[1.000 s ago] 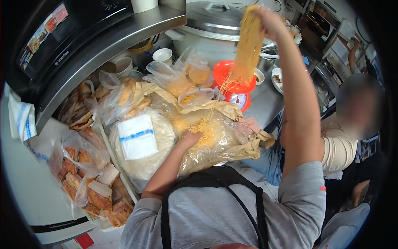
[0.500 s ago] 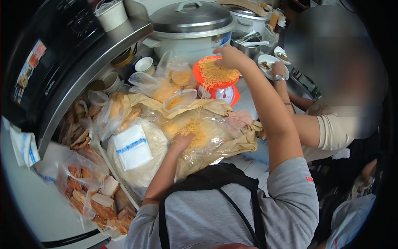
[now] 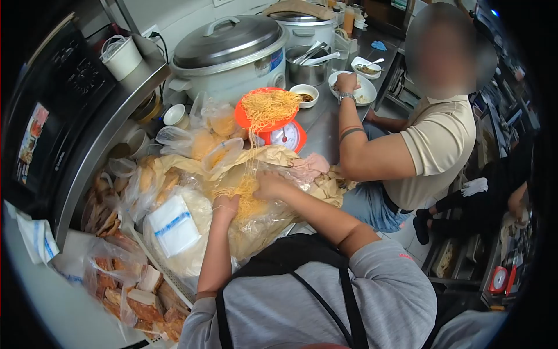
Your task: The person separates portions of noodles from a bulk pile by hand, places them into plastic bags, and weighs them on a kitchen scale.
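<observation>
Thin yellow noodles [image 3: 247, 200] lie in and over a large clear plastic bag in front of me. My left hand [image 3: 225, 207] grips them from the near side, its fingertips covered by strands. At their right edge, my right hand [image 3: 271, 185] has its fingers curled in against the noodles. More noodles [image 3: 270, 109] are heaped on the orange pan of a kitchen scale [image 3: 286, 135]. A few long strands hang from the pan down to the bag. Brown paper [image 3: 279, 156] surrounds the bag's far side.
A rice cooker [image 3: 229, 52] stands behind the scale. Bags of noodles [image 3: 218, 125] sit left of it. A folded white cloth [image 3: 174, 225] lies by my left forearm, with bagged meat pieces [image 3: 145, 302] beyond. On the right, a person [image 3: 430, 134] has a hand over a bowl [image 3: 365, 93].
My right hand has come down from the scale pan to the noodles in the bag. The view has shifted, showing more of the person on the right.
</observation>
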Tool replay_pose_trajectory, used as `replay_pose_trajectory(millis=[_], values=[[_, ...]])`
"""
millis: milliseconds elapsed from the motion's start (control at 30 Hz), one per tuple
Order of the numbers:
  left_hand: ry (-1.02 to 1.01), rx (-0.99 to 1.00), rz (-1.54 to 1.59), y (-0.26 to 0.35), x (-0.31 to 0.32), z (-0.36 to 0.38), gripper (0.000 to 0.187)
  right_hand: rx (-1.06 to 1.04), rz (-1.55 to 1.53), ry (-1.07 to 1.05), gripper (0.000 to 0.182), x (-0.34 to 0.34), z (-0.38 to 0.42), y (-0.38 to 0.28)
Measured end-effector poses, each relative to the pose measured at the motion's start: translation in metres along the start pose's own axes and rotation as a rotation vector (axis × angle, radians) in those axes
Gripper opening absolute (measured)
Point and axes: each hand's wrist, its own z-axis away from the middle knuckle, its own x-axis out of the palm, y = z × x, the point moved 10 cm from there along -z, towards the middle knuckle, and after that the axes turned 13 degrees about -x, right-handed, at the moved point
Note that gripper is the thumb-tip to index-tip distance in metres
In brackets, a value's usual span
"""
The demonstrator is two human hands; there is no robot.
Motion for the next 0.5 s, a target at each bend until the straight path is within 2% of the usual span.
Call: replay_pose_trajectory(millis=[33,67,167,233,333,467,500], values=[[0.007,-0.004,-0.055,-0.004,0.002,-0.002,0.032,-0.05,-0.018,-0.031,0.056,0.008,-0.002,-0.006],[-0.002,0.04,0.05,-0.005,0.004,-0.003,0.032,-0.099,-0.035,-0.062,0.058,0.012,-0.004,-0.015],[-0.073,0.148,0.361,-0.003,0.004,0.0,0.028,-0.486,-0.6,-0.118,0.056,0.021,-0.009,-0.056],[-0.177,0.179,0.568,0.012,-0.008,0.013,0.025,-0.447,-0.512,-0.032,0.052,-0.002,-0.006,-0.066],[-0.322,0.162,0.709,0.035,-0.031,0.034,0.018,-0.383,-0.387,0.03,0.044,-0.038,-0.003,-0.081],[-0.216,0.33,0.967,0.055,-0.076,0.05,0.019,-0.28,-0.187,0.097,0.034,-0.099,0.001,-0.095],[-0.187,0.348,1.046,0.055,-0.085,0.052,0.023,-0.349,-0.205,0.169,0.031,-0.117,0.001,-0.104]])
